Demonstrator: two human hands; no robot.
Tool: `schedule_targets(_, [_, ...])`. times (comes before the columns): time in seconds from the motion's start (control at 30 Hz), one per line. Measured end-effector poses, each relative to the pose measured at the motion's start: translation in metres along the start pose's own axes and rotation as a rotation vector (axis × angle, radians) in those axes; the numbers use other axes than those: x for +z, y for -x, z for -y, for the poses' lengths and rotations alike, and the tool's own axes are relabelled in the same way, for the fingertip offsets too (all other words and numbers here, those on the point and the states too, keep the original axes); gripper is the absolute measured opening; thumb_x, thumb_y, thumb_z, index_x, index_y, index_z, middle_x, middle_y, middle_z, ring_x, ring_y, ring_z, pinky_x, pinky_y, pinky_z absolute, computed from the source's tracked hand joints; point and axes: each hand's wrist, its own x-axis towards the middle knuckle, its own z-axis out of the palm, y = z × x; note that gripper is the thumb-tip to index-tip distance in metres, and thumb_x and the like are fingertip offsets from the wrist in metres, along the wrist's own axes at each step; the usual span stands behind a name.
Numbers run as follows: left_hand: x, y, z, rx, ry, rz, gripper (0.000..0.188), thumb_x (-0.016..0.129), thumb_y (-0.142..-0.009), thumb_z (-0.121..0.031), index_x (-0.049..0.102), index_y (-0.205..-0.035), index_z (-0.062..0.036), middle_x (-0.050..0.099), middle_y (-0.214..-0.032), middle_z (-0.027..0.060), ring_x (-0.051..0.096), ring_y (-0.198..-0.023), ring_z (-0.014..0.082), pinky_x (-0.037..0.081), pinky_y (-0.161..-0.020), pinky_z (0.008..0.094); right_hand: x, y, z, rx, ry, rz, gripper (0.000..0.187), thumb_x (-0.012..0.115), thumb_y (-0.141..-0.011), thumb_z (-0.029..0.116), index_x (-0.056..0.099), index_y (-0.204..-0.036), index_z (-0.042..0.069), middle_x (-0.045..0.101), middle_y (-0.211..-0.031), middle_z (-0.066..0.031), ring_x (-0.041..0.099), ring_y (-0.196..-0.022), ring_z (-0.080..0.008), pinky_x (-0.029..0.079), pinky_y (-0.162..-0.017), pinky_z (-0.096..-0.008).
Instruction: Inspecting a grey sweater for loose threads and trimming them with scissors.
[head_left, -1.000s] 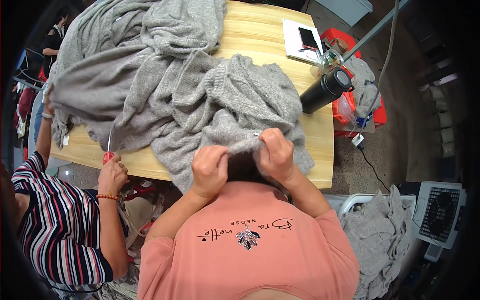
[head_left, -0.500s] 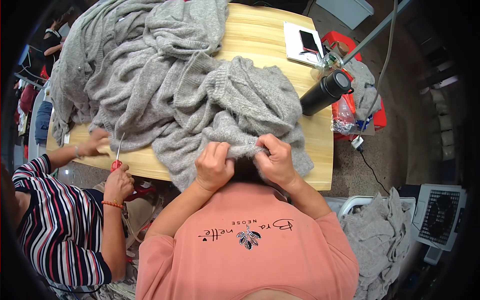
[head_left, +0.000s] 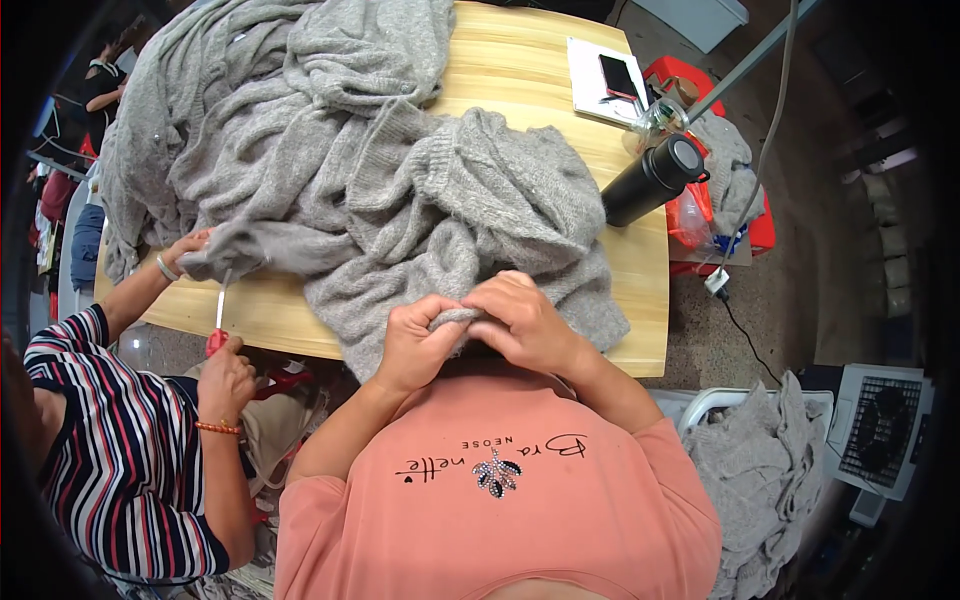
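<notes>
A grey knitted garment (head_left: 500, 190) lies bunched on the table before me, its near edge drawn up close to my chest. My left hand (head_left: 420, 340) is closed on a folded edge of that knit, thumb pressed against the fingers. Right beside it, my right hand (head_left: 515, 318) pinches the same edge, so the two hands almost touch. What lies under the right fingers is hidden. More grey knitwear (head_left: 260, 120) is heaped across the left side of the table, running up against the piece I hold.
On my left a co-worker holds red-handled scissors (head_left: 217, 340) at the grey knit. A black bottle (head_left: 650, 182), a glass jar (head_left: 660, 120) and a phone (head_left: 617, 76) stand or lie on the wooden table (head_left: 640, 290). A white bin (head_left: 710, 405) of grey knits sits at right.
My hands have come together along the knit edge, the right moving left. The co-worker's left hand has taken hold of grey knit and lifted it to the scissors.
</notes>
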Motion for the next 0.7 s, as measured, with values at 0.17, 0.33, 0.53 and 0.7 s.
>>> schedule_targets(0.17, [0.004,0.0,-0.014,-0.15,0.054,0.045,0.003,0.06,-0.078,-0.002,0.06,-0.075,-0.0023,0.051,-0.055,-0.0045,0.042,-0.046,-0.0004,0.029,-0.038,0.0169,0.008,0.0,-0.001,0.07,-0.249,-0.135,0.006,0.057,-0.074,-0.002,0.056,-0.078,0.0,0.05,-0.065,-0.0078,0.049,-0.055,-0.0196,0.038,-0.05,-0.0289])
schedule_targets(0.33, [0.008,0.0,-0.007,-0.211,0.261,0.103,0.003,0.062,-0.076,-0.001,0.06,-0.075,-0.0001,0.058,-0.064,0.0003,0.049,-0.053,0.0028,0.037,-0.045,0.0176,0.018,0.002,0.0,0.088,-0.254,-0.225,0.005,0.057,-0.074,-0.003,0.054,-0.076,0.0,0.05,-0.067,-0.008,0.049,-0.055,-0.0191,0.038,-0.05,-0.0291])
schedule_targets(0.53, [-0.01,-0.007,-0.01,-0.091,0.278,-0.042,0.002,0.06,-0.078,0.0,0.062,-0.077,0.0001,0.058,-0.068,-0.0013,0.047,-0.059,0.003,0.037,-0.053,0.0179,0.007,0.007,-0.01,0.104,-0.061,-0.455,0.019,0.065,-0.068,0.003,0.056,-0.084,0.0,0.054,-0.077,-0.0106,0.054,-0.068,-0.0249,0.044,-0.062,-0.0334])
schedule_targets(0.7, [-0.017,-0.013,-0.015,-0.028,0.302,-0.018,0.006,0.057,-0.072,0.005,0.06,-0.077,0.0029,0.058,-0.081,0.005,0.049,-0.071,0.0077,0.039,-0.066,0.0218,0.005,0.048,-0.031,0.417,-0.063,0.025,0.028,0.057,-0.062,0.002,0.058,-0.09,-0.002,0.056,-0.084,-0.0138,0.058,-0.077,-0.0291,0.046,-0.07,-0.0326])
